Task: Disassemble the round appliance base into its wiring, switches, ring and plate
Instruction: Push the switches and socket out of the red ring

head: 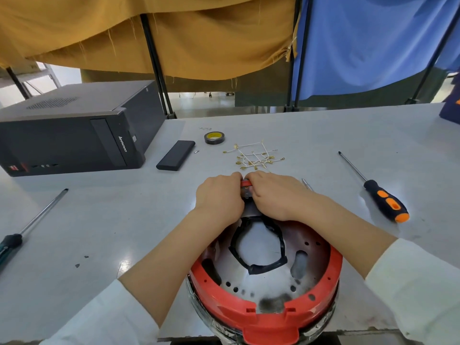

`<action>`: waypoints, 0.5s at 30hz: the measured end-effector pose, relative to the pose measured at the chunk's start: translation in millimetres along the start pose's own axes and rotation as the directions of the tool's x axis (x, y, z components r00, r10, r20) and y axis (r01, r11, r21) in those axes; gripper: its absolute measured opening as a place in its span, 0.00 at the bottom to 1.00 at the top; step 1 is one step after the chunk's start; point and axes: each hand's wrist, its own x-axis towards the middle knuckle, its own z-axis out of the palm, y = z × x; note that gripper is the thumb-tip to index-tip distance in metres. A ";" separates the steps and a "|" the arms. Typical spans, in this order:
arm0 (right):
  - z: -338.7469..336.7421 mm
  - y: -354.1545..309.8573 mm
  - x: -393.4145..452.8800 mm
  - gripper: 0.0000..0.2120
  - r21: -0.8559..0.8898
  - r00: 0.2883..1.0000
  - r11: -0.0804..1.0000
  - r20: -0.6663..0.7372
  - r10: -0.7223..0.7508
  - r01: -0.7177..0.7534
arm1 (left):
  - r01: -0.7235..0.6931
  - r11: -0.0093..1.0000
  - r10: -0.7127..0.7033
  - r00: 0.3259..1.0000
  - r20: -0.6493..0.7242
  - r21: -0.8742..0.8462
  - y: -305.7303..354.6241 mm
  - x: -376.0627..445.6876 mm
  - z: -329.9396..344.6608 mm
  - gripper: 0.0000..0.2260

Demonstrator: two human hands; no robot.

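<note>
Left hand (219,197) and right hand (271,195) both curl fingers round the far rim of the base (263,290), thumbs nearly meeting at a small red part (246,183) there. Base sits open side up at the near table (348,135) edge, red ring (333,270) around metal plate (268,282). Beyond the hands: loose wires (254,156), tape roll (214,137), black box (175,155), PC tower (74,128); orange-handled screwdriver (384,199) right, another screwdriver (29,227) left.

Open table (323,135) beyond the wires (254,156) (screwdriver (383,197) right, computer case (74,128) left)
</note>
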 end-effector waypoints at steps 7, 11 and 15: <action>3.0 5.9 -7.1 0.24 -0.009 0.994 0.996 -0.061 -0.089 0.089 | -0.121 0.988 0.120 0.993 -0.018 -0.095 -8.6 -7.9 8.9 0.19; 4.4 4.5 -7.6 0.24 -0.070 0.988 0.990 -0.088 -0.127 0.121 | -0.088 0.992 0.083 0.995 -0.054 -0.096 -9.2 -3.7 9.3 0.15; 2.5 3.5 -8.4 0.21 -0.074 0.986 0.989 -0.094 -0.136 0.129 | -0.085 0.991 0.079 0.995 -0.063 -0.099 -8.1 -3.0 10.2 0.14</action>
